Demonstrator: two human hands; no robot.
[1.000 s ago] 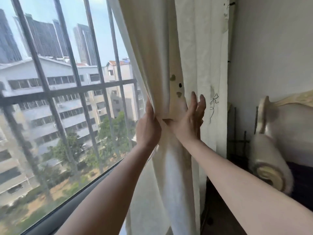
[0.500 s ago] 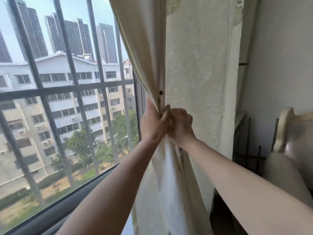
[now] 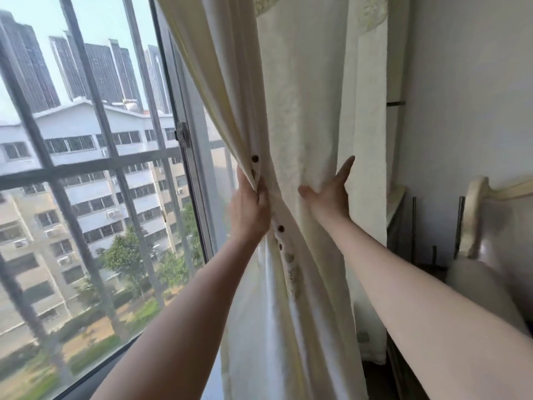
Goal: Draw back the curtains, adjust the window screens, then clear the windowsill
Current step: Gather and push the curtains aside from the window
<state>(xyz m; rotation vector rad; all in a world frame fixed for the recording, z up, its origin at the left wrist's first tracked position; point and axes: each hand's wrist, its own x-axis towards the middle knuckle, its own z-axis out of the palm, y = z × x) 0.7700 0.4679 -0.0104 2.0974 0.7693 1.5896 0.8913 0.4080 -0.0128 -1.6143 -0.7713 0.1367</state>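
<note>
A cream curtain (image 3: 302,111) hangs bunched at the right side of the window (image 3: 86,157), with small dark buttons along one edge. My left hand (image 3: 251,209) is closed around the curtain's gathered left edge at mid height. My right hand (image 3: 330,194) lies flat on the cloth a little to the right, fingers spread and pointing up, holding nothing. The dark windowsill (image 3: 95,382) shows only as a strip at the bottom left, below my left forearm.
Grey security bars (image 3: 86,166) cross the window pane, and a window frame post with a latch (image 3: 183,137) stands just left of the curtain. On the right are a white wall (image 3: 467,96), dark metal rods (image 3: 414,226) and a padded cream headboard (image 3: 496,220).
My right hand has let go of the curtain bunch and moved right, opening flat against the cloth. My left hand keeps its grip, and the view has shifted right and closer.
</note>
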